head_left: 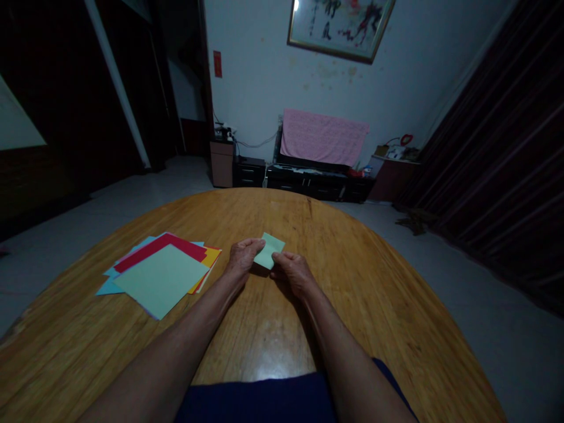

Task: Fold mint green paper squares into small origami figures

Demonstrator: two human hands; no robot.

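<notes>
On the rounded, wood-grained surface (352, 282), flat coloured paper sheets (163, 282) lie loosely fanned. To their right, the left hand (241, 257) and right hand (296, 271) hold a small, four-sided green paper (269, 252), fingers (286, 258) pinched narrow; beyond hangs a pink cloth (324, 138).

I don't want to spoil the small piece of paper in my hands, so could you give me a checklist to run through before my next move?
1. Left grip: ok; the left hand holds the left side of the small pale green paper.
2. Right grip: ok; the right hand holds it near the lower right corner.
3. Edges lined up: cannot tell; too small here.
4. Loose coloured sheets apart from both hands: ok; they lie to the left on the wooden table.
5. Those sheets squared up: not ok; they are fanned out, corners sticking out at various angles.
</notes>
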